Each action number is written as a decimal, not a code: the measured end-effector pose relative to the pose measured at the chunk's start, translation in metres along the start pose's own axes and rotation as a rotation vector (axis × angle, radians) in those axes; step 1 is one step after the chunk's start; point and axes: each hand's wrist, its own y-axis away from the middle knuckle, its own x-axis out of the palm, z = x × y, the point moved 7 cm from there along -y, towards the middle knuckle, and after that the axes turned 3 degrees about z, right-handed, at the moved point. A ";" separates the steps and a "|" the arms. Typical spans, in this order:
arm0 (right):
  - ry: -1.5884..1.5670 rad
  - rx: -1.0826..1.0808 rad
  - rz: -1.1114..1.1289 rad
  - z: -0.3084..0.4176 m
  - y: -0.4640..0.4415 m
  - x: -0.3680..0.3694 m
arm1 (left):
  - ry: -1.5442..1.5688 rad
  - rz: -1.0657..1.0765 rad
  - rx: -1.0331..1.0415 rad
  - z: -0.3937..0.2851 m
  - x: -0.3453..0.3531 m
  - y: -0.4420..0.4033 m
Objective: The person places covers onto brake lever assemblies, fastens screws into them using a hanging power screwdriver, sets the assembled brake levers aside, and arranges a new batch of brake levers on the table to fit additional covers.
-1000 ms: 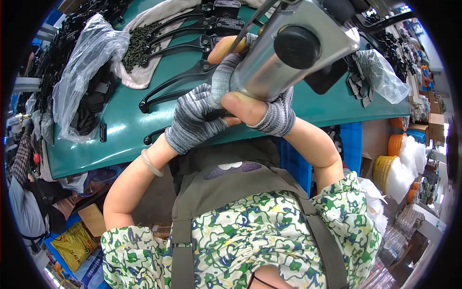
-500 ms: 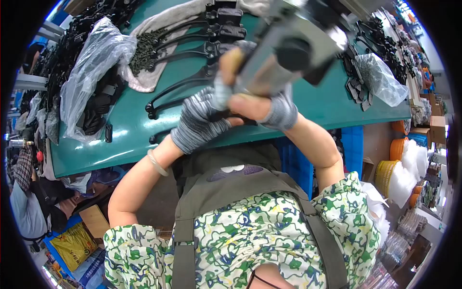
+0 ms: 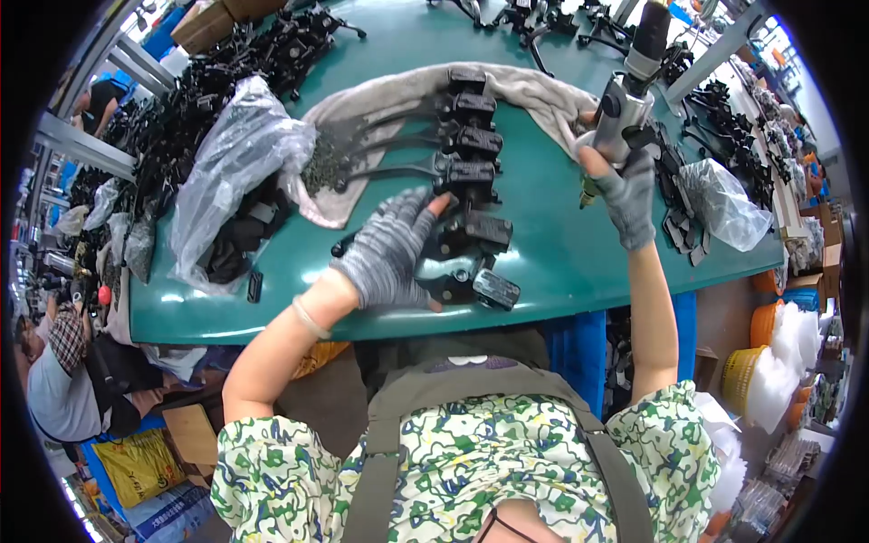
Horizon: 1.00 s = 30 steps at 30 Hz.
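Note:
My left hand (image 3: 389, 249), in a grey glove with bare fingertips, lies over the nearest black brake levers (image 3: 466, 172) with thumb and forefinger apart. Several of these levers are lined up in a column, their blocky ends to the right and long handles to the left. Part of the nearest handles is hidden under the hand. On the right, my right hand (image 3: 627, 199) is wrapped round a silver and black power screwdriver (image 3: 623, 113), held up over the table with its tip pointing down. Small dark screws (image 3: 324, 167) are heaped on a pale cloth (image 3: 348, 104) beside the handles.
A clear plastic bag (image 3: 231, 172) of black parts lies left on the green table (image 3: 543, 258). Behind it is a big heap of black levers (image 3: 262, 59). Another plastic bag (image 3: 729, 204) sits at the right edge. Blue crates (image 3: 579, 357) stand below the front edge.
My hands were together around the screwdriver near the middle. Now the right hand has carried it off to the right, and the left hand has come down onto the nearest levers.

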 end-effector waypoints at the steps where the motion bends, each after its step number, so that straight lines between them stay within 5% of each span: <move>1: 0.362 -0.263 -0.178 0.028 0.006 -0.012 | 0.020 0.000 -0.008 0.000 -0.002 0.002; 3: 0.309 -0.731 -0.439 0.088 0.021 -0.009 | 0.044 -0.025 0.012 -0.003 -0.008 0.004; 5: 0.324 -0.880 -0.184 0.108 0.018 0.031 | 0.012 0.008 -0.021 -0.010 -0.008 0.005; 8: 0.496 -0.702 0.232 0.084 -0.026 0.129 | -0.013 0.053 -0.051 -0.027 -0.009 0.000; 9: 0.794 -0.419 0.705 0.086 -0.039 0.151 | 0.001 0.001 -0.011 -0.035 -0.010 -0.002; 10: 1.036 -0.601 0.806 0.061 -0.045 0.178 | -0.038 -0.022 -0.098 -0.036 0.000 -0.001; 12: 0.766 -0.723 0.977 0.011 -0.049 0.206 | 0.017 -0.086 -0.114 -0.045 0.004 0.001; 14: 1.144 -0.418 1.129 0.012 -0.047 0.206 | -0.053 -0.106 -0.181 -0.046 0.011 0.009; 16: 1.113 -0.306 1.077 -0.002 -0.054 0.211 | 0.093 0.090 -0.455 -0.036 0.007 0.005; 19: 1.073 -0.285 1.030 -0.010 -0.065 0.205 | 0.233 0.071 -0.410 -0.034 0.005 0.006; 22: 1.051 -0.356 0.786 -0.006 -0.080 0.185 | 0.387 -0.134 -0.023 -0.040 0.008 0.012; 23: 1.032 -0.408 0.629 0.001 -0.085 0.173 | 0.795 -0.069 -0.296 0.008 0.051 0.022; 25: 0.877 -0.513 0.160 0.027 -0.089 0.126 | 1.511 -0.080 -0.478 0.011 0.056 0.034; 27: 0.581 -0.477 -0.129 0.043 -0.074 0.073 | 0.933 0.025 -0.286 -0.022 0.020 0.044; 28: 0.305 -0.280 -0.080 0.037 -0.067 0.055 | 0.993 0.056 -0.305 -0.022 0.020 0.048; 30: 0.263 -0.345 -0.091 0.055 -0.021 0.028 | 1.103 0.128 -0.347 -0.018 0.021 0.061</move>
